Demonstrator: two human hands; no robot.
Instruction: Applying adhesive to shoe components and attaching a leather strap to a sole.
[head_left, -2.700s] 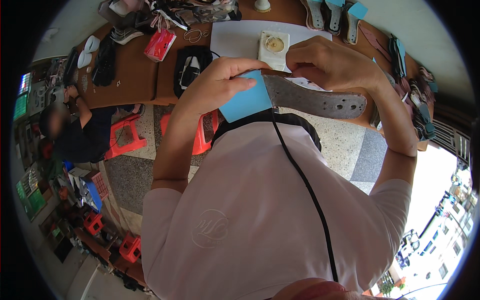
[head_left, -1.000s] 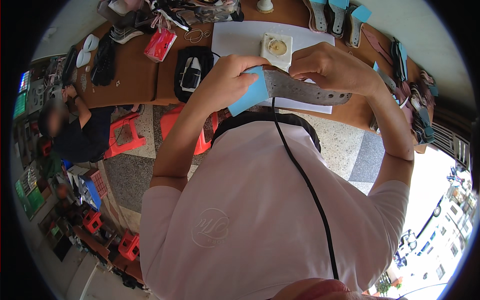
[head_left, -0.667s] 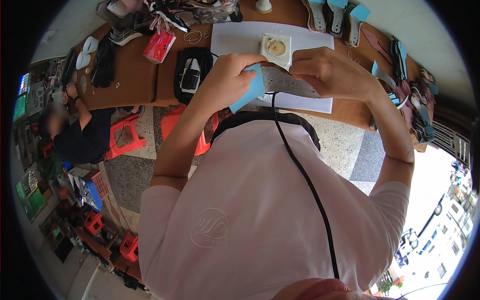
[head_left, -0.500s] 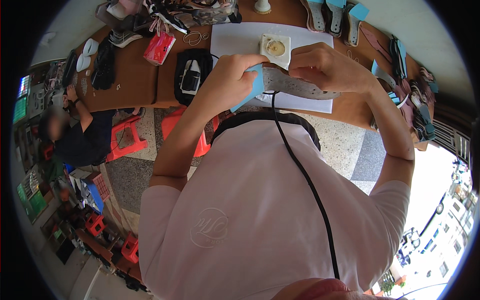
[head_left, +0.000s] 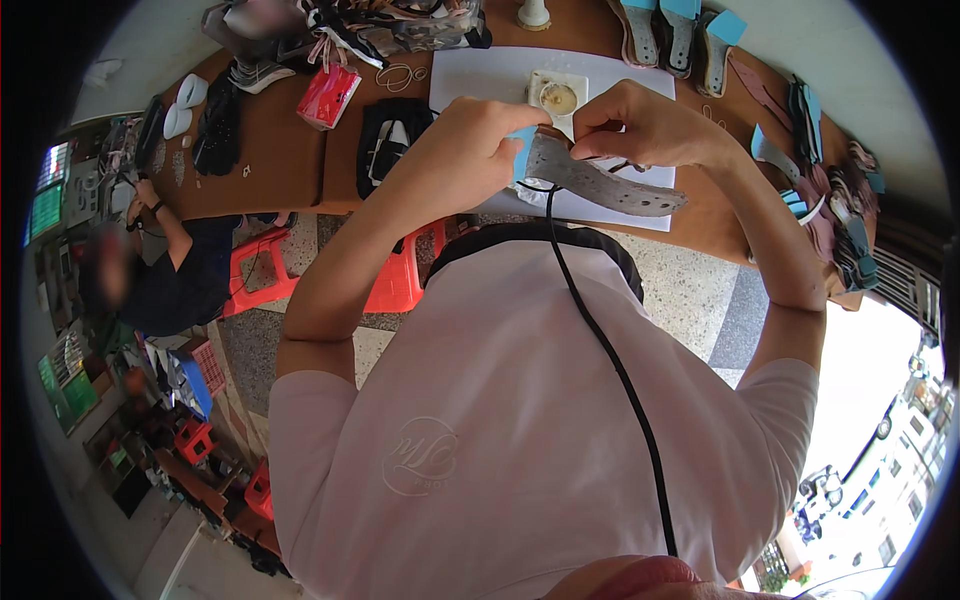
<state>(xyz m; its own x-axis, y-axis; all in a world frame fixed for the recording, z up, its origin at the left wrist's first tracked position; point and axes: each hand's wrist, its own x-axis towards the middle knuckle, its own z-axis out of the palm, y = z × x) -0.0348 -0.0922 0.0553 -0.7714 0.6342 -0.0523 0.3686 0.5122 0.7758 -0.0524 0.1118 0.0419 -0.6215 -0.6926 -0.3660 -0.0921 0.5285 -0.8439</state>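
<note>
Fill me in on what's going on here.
A person's left hand grips the blue end of a grey insole-shaped piece, while the right hand has its fingertips at the piece's upper edge; whether they pinch it is unclear. The piece is held up in front of a white sheet, where a white block with a round dish sits. More blue-topped pieces lie at the far right. Another person is over at the left.

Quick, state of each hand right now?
Left hand: closed, holding the grey insole by its blue end.
Right hand: curled at the insole's upper edge; grip cannot be told.
</note>
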